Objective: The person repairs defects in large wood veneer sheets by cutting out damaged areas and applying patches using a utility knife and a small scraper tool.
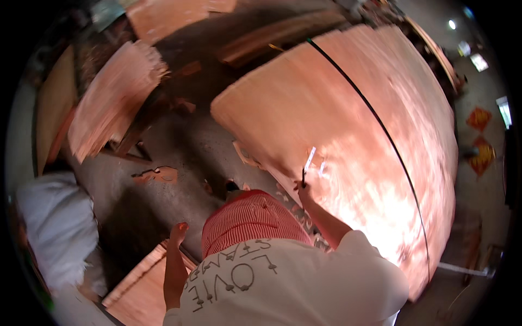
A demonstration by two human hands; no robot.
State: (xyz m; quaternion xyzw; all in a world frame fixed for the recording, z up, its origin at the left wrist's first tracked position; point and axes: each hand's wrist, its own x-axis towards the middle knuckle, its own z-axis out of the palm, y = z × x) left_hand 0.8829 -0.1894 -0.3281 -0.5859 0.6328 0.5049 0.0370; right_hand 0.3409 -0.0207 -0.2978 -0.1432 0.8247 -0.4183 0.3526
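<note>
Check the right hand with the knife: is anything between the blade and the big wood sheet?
Nothing visible. The right hand holds the knife with its blade right against the big wood sheet. The left hand hangs apart, above the floor.

1. Left hand [178,232]: raised at the end of a bare forearm bent upward at the elbow; fingers loosely curled, holding nothing.
2. Right hand [303,187]: arm extended forward and up from a white sleeve; fingers closed in a grip, blurred.
</note>
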